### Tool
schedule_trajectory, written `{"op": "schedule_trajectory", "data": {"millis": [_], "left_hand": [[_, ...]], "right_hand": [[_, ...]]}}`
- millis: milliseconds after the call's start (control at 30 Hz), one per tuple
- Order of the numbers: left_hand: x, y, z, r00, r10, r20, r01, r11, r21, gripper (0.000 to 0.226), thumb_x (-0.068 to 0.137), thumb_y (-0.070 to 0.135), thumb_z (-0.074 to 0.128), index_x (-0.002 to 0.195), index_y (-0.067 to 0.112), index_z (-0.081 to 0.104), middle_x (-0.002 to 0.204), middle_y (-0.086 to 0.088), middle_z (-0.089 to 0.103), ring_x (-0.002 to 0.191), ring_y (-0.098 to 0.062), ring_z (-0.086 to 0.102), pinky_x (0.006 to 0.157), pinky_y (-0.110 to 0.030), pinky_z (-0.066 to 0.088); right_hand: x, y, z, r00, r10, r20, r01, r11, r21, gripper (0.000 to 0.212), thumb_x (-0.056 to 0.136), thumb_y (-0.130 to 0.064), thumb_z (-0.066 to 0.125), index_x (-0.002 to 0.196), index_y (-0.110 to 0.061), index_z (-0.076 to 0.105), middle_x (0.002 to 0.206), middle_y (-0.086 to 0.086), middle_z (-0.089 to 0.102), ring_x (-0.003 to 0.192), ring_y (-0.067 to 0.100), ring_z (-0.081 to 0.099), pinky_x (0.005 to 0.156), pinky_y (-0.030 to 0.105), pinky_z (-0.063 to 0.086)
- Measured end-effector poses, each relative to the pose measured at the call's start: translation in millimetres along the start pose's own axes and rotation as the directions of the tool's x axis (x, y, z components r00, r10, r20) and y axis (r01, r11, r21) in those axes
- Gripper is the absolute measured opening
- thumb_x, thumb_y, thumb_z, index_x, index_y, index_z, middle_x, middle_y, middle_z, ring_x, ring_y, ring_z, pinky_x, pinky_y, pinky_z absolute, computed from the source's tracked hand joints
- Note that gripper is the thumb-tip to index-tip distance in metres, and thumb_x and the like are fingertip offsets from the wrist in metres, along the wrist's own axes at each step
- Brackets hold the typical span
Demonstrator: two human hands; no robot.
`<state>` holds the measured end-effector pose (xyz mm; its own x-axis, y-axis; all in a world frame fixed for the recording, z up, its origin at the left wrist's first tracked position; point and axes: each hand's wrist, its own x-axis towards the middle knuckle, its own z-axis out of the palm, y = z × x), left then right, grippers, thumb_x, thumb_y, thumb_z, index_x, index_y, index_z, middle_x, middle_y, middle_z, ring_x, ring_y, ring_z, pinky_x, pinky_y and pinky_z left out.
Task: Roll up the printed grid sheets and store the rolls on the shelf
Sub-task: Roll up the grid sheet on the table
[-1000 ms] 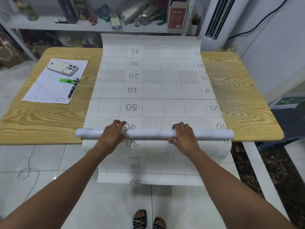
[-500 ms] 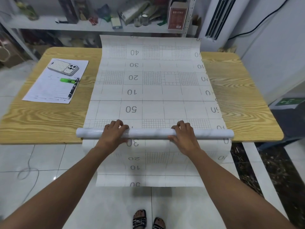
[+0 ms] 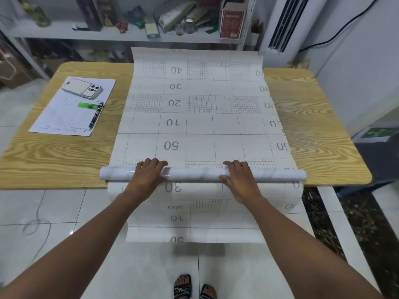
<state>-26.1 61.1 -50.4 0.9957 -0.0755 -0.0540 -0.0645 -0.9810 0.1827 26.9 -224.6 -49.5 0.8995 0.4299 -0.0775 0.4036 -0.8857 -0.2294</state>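
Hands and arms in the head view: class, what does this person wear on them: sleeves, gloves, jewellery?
Nothing that shows. The left hand and right hand are ungloved, the fingers carry no visible rings, neither wrist has a watch or bracelet, and both forearms are uncovered to the frame's edge: no sleeves in view.

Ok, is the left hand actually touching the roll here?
Touching. The head view shows the left hand lying over the roll, its fingers curled across the top.

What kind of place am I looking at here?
Probably a small workshop or storeroom: a half-rolled grid sheet on a wooden table, a cluttered shelf behind it, and a tiled floor.
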Motion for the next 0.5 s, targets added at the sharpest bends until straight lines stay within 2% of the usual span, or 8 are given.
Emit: {"op": "schedule_trajectory", "data": {"millis": [200,367,500], "left_hand": [[1.0,-3.6,6.4,1.000,-0.007,0.001,0.007,1.000,0.025,0.036,0.075,0.016,0.072,0.107,0.009,0.059,0.099,-0.014,0.061,0.090,-0.035,0.053,0.081,-0.045,0.038],[0.2,-2.7,8.8,1.000,-0.012,-0.003,0.012,1.000,-0.012,0.031,0.086,0.016,0.060,0.115,0.010,0.054,0.111,-0.012,0.054,0.099,-0.033,0.048,0.088,-0.042,0.032],[0.9,-4.1,10.8,0.999,-0.042,0.012,0.043,0.996,-0.077,0.032,0.087,0.016,0.057,0.119,0.011,0.053,0.114,-0.014,0.047,0.099,-0.031,0.048,0.090,-0.040,0.033]], "right_hand": [[-1.6,0.1,1.3,1.000,-0.003,-0.019,0.004,0.999,0.052,0.048,0.088,-0.031,0.060,0.126,-0.005,0.048,0.116,0.015,0.056,0.108,0.036,0.046,0.097,0.041,0.037],[-1.5,2.5,6.5,0.997,-0.046,-0.069,0.046,0.999,0.004,0.041,0.082,-0.033,0.066,0.113,-0.007,0.056,0.104,0.011,0.060,0.094,0.033,0.051,0.088,0.041,0.042],[-0.9,3.7,8.2,0.996,-0.035,-0.081,0.033,0.999,-0.031,0.040,0.082,-0.035,0.066,0.112,-0.010,0.058,0.106,0.010,0.058,0.095,0.032,0.051,0.090,0.041,0.041]]}}
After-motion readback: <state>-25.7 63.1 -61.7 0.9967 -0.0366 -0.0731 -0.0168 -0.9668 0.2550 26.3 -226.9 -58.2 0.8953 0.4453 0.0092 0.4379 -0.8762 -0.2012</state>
